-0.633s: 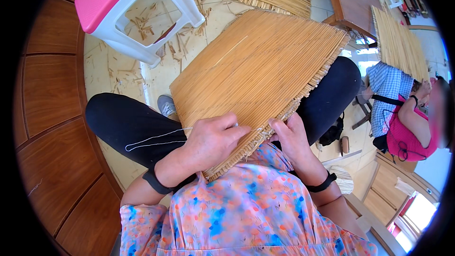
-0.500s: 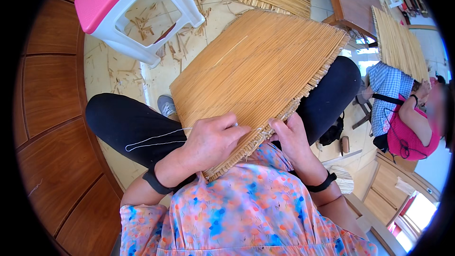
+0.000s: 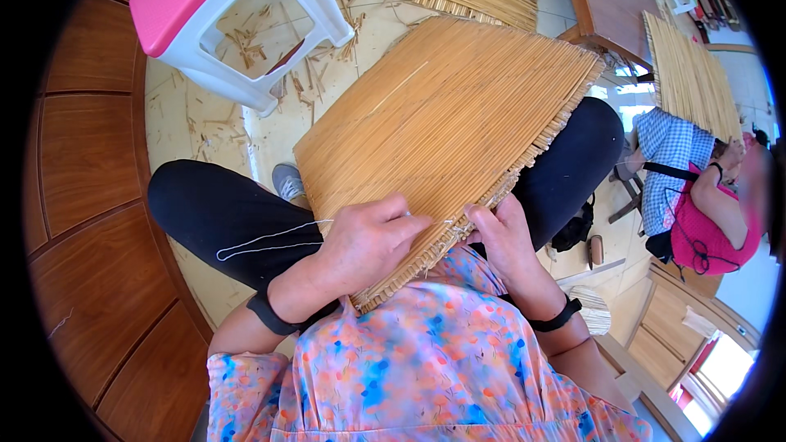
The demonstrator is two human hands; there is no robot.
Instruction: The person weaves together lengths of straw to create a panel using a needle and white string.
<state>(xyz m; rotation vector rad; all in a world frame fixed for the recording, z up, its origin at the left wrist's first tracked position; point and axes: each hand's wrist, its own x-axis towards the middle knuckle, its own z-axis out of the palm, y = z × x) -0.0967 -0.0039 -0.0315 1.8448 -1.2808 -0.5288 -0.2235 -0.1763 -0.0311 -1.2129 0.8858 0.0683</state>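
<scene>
Head view: left hand (image 3: 368, 239) pinching thread (image 3: 266, 236), right hand (image 3: 503, 239) gripping mat (image 3: 442, 115) edge, both unmoved; co-worker (image 3: 712, 233) shifted slightly.

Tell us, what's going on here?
A large stalk panel lies across the person's legs. The left hand, with a loop of white thread trailing from it, is at the panel's ragged edge; the right hand pinches that edge. Off to the right, another person sits with a similar panel.

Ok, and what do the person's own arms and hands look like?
The left hand and right hand are ungloved. A plain black wristband circles each wrist. The loose left sleeve, pinkish floral with blue and orange splotches, ends around the elbow.
</scene>
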